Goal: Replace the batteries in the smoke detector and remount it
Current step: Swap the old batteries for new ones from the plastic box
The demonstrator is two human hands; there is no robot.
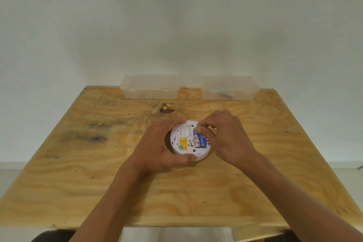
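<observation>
The left hand (pixel 157 143) cups the smoke detector (pixel 187 139) rim, fingers curled, steadying it back-up on the tabletop (pixel 98 173). The right hand (pixel 222 133) fingers pinch the blue batteries (pixel 199 139) beneath them, likely seating or extracting.

Two clear plastic boxes sit side by side at the far edge of the wooden surface (pixel 98 173), against the pale wall (pixel 176 15): the left box (pixel 150 86), and the right box (pixel 229 88) with something small and dark inside.
</observation>
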